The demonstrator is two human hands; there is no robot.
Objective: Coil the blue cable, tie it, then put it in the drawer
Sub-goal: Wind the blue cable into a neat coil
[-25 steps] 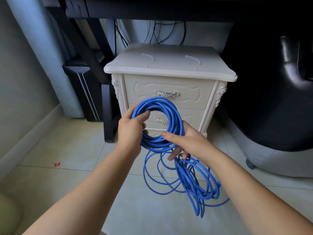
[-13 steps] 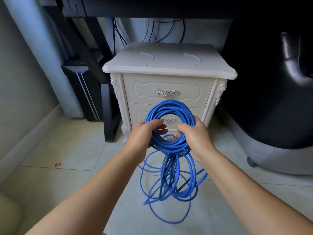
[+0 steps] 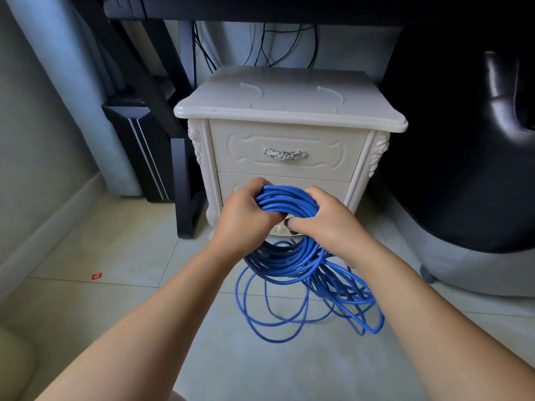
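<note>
The blue cable [image 3: 286,202] is gathered into a thick coil in front of a cream nightstand. My left hand [image 3: 244,217] grips the coil's left side and my right hand [image 3: 325,219] grips its right side. The lower part of the coil hangs below my hands, and several loose loops trail onto the tiled floor to the lower right. The nightstand's top drawer [image 3: 286,149] is closed, with a silver handle [image 3: 284,154]. My hands and the coil cover most of the lower drawer front.
A black desk leg [image 3: 183,183] and a dark panel stand left of the nightstand [image 3: 289,107]. A black chair [image 3: 463,140] with a grey base fills the right. Dark wires hang behind the nightstand. A small red scrap [image 3: 96,275] lies on the floor tiles.
The coil has tipped from upright and facing me to lying flatter between my hands. Both hands moved closer together on its top, and the loose loops swung to the right on the floor.
</note>
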